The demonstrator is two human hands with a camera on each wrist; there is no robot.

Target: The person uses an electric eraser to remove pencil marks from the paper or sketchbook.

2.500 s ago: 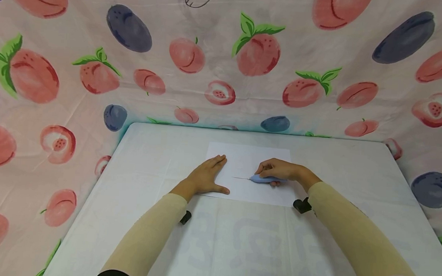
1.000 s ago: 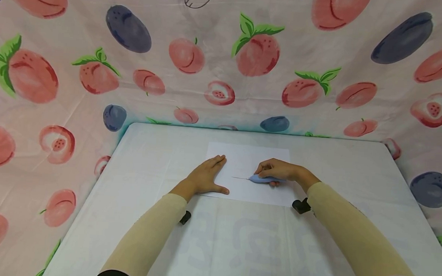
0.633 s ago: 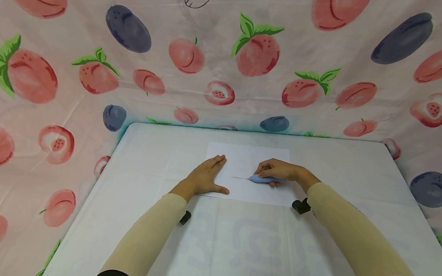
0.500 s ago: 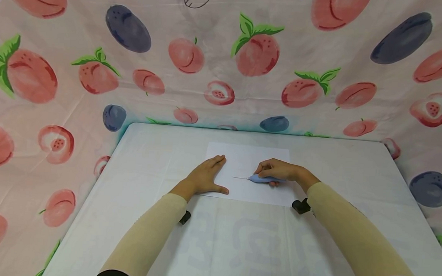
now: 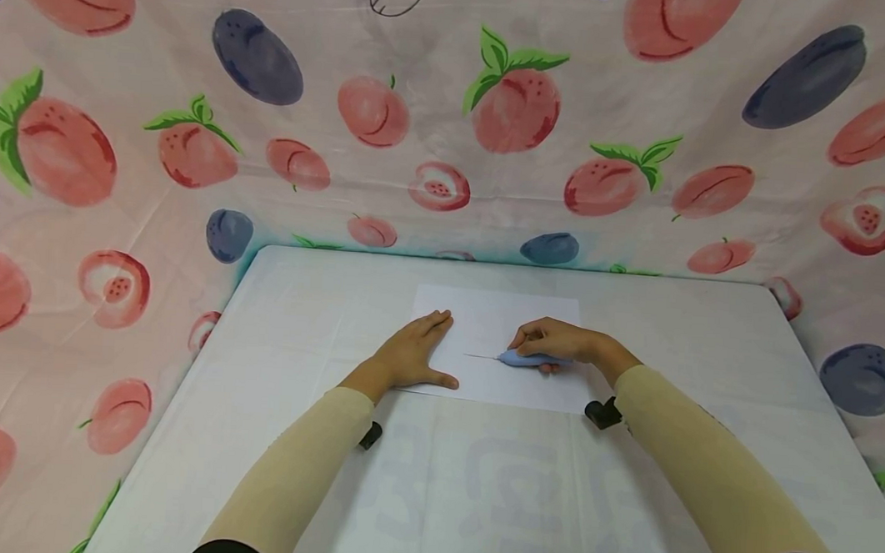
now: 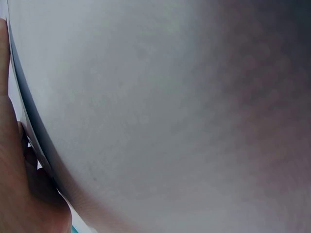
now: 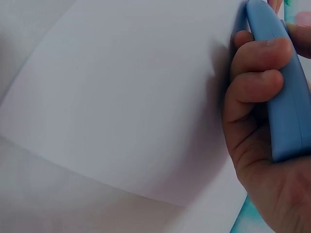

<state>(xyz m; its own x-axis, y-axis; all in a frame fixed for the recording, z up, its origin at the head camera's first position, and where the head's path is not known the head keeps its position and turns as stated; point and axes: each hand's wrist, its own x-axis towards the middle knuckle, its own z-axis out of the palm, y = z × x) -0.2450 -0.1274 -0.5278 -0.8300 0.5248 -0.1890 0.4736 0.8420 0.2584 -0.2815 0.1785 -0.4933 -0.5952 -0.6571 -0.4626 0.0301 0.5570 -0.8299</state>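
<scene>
Table (image 5: 709, 341) was backed and flanked by pink cloth (image 5: 439, 51), printed with peaches (image 5: 517, 113) and blue fruit (image 5: 259, 56); faint marks (image 5: 509, 472) were noted near side.

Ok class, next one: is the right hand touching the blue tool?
Touching. The right wrist view shows the right hand gripping the blue tool, with curled fingertips lying directly against its side.

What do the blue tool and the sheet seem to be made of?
Tool: probably hard plastic with a smooth satin finish, judging by its even blue colour and soft shading. Sheet: likely paper, matte white, with a thin edge and no gloss; thin card is possible.
</scene>
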